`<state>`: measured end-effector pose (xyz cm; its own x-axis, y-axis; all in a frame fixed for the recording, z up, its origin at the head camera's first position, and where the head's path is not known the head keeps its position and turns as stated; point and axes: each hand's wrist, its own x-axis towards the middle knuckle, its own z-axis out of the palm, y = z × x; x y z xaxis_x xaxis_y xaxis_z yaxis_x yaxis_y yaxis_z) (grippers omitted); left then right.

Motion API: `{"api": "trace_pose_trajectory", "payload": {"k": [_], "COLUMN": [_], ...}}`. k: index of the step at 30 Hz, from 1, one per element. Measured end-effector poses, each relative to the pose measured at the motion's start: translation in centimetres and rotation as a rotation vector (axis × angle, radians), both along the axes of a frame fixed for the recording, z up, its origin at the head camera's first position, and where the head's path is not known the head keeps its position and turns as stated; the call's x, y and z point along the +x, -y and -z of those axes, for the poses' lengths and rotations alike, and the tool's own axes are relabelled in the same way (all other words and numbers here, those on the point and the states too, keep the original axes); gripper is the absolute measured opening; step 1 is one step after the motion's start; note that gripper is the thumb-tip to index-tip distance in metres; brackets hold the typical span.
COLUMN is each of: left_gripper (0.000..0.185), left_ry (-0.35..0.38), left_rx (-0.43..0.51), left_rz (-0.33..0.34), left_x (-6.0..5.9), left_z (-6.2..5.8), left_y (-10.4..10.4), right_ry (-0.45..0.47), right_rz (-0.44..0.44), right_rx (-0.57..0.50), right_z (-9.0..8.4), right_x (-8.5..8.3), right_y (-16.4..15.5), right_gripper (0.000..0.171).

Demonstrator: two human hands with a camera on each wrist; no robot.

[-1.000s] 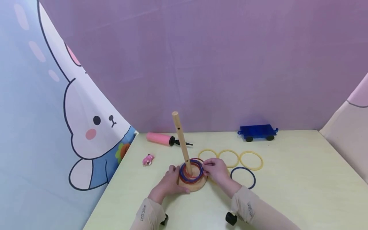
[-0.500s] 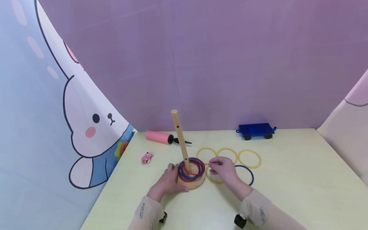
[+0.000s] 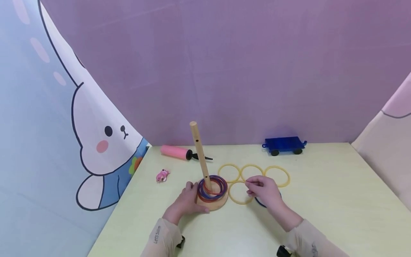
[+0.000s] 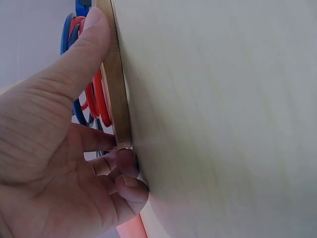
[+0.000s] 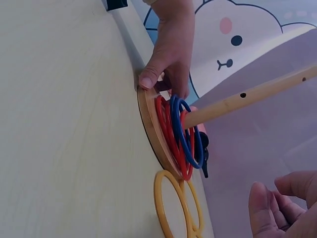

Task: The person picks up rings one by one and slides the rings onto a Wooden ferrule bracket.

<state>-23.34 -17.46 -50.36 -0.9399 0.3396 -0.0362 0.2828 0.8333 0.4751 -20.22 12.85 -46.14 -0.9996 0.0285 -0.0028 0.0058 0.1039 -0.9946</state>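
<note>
My left hand [image 3: 186,200] grips the edge of the round wooden base [image 3: 221,204] of a ring toss stand, thumb on the near side and fingers at the far side. From the base rises a wooden post [image 3: 200,151], leaning slightly left in the head view. Several red and blue rings [image 5: 161,116] lie stacked loosely around its foot. My right hand [image 3: 264,189] hovers to the right, fingers loosely curled with nothing between thumb and forefinger. Below it, a dark blue ring [image 3: 260,203] is mostly hidden by the hand. A yellow ring [image 3: 239,203] lies between the base and that hand.
Behind the right hand lie three more yellow rings [image 3: 229,164] in a row. A blue toy wagon [image 3: 284,144] stands at the back right. A pink hand pump [image 3: 174,151] and a small pink animal figure [image 3: 162,175] are at the left. A purple cloth [image 3: 257,71] hangs behind the table.
My right hand has left the stacked rings and moved right, past the near yellow ring to over the dark blue ring. The left hand stays on the base.
</note>
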Motion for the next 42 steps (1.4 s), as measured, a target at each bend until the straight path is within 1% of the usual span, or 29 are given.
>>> {"api": "trace_pose_trajectory", "payload": {"k": [7, 14, 20, 26, 33, 42], "left_gripper": [0.116, 0.117, 0.118, 0.118, 0.117, 0.118], "left_ry": [-0.006, 0.006, 0.011, 0.018, 0.011, 0.020], "left_rx": [0.006, 0.002, 0.009, 0.010, 0.004, -0.006], "left_rz": [0.002, 0.000, 0.002, 0.001, -0.001, -0.010], "left_x": [-0.2, -0.2, -0.2, -0.1, 0.0, 0.1], "left_z": [-0.2, -0.2, 0.0, 0.4, 0.3, 0.1], "left_y": [0.0, 0.1, 0.2, 0.3, 0.2, 0.0], "right_ry": [0.004, 0.016, 0.054, 0.068, 0.105, 0.137], "right_rz": [0.026, 0.065, 0.099, 0.120, 0.151, 0.176], "right_rx": [0.020, 0.069, 0.125, 0.167, 0.224, 0.354], "right_z": [0.2, 1.0, 2.0, 2.9, 3.6, 4.4], "right_x": [0.8, 1.4, 1.8, 1.9, 2.0, 1.4], "right_y": [-2.4, -5.0, -6.6, -7.8, -8.6, -9.1], "right_gripper": [0.023, 0.026, 0.026, 0.024, 0.023, 0.022]}}
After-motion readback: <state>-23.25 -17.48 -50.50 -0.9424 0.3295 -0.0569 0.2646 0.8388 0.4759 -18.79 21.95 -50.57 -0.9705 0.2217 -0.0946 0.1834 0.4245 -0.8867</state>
